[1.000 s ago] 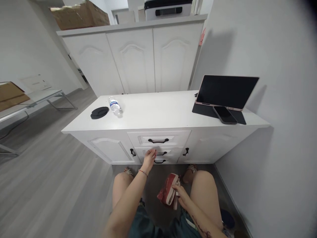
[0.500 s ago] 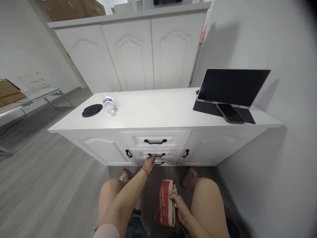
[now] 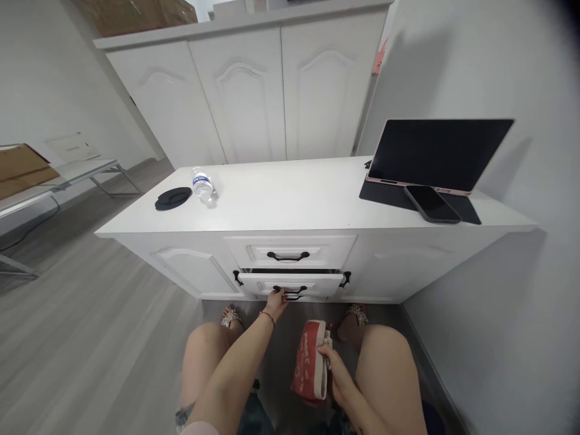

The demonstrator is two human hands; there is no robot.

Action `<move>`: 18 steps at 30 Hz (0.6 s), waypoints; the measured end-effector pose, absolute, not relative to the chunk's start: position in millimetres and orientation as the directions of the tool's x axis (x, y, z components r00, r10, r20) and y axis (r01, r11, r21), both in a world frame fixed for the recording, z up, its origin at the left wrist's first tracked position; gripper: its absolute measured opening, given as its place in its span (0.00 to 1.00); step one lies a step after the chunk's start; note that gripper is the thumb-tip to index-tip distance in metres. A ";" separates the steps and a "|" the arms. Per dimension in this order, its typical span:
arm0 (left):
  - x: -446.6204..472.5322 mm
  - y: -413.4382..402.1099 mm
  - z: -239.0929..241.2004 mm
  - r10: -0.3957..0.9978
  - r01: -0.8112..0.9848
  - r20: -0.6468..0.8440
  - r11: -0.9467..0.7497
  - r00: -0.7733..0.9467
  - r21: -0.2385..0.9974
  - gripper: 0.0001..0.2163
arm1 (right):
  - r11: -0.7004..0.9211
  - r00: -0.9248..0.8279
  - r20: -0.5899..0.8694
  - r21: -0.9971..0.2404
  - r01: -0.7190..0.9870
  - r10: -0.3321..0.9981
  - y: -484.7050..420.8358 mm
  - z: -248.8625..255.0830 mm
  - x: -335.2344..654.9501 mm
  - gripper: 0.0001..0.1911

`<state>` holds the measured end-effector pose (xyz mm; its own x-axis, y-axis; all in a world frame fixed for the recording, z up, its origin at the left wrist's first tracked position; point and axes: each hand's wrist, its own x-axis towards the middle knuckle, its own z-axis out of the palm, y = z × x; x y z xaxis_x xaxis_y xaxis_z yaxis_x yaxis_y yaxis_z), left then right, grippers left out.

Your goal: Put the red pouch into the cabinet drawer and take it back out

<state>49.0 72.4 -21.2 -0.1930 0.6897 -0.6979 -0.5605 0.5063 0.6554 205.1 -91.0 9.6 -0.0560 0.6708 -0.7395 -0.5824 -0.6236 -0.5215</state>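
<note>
- White surface (image 3: 281,196) above; top drawer (image 3: 247,249) closed.
- Left hand (image 3: 277,300) curls round the handle (image 3: 296,292) of the middle drawer (image 3: 290,281), only partly open.
- Right hand (image 3: 336,370) grips the red pouch (image 3: 307,361), outside the drawer.

The red and white pouch (image 3: 307,367) I hold is at the bottom of the frame, just right of centre; it looks soft, with pale lettering on its red face and a whitish band down its right side; the white drawer (image 3: 258,284) I grip by its black curved handle (image 3: 296,292) stands partly out, below mid-frame, a dark gap above its top edge.
</note>
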 end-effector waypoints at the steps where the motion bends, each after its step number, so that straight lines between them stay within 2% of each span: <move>1: 49.0 67.3 -22.2 0.693 -0.562 -0.695 0.502 -0.194 0.657 0.13 | -0.625 -0.071 -0.743 -0.504 -0.597 0.666 -90.4 10.1 205.1 0.14; 7: 46.9 33.0 -30.1 0.705 -0.583 -0.681 0.474 -0.197 0.659 0.12 | -0.609 -0.181 -0.757 -0.333 -0.720 0.628 -88.3 16.0 210.8 0.14; 14: 43.9 0.3 -40.7 0.719 -0.593 -0.669 0.459 -0.189 0.662 0.13 | -0.498 -0.148 -0.668 -0.370 -0.785 0.729 -83.5 18.6 222.3 0.13; 18: 43.6 -13.0 -43.4 0.750 -0.598 -0.637 0.431 -0.180 0.676 0.16 | -0.473 -0.188 -0.604 -0.356 -0.805 0.774 -75.0 30.7 230.0 0.12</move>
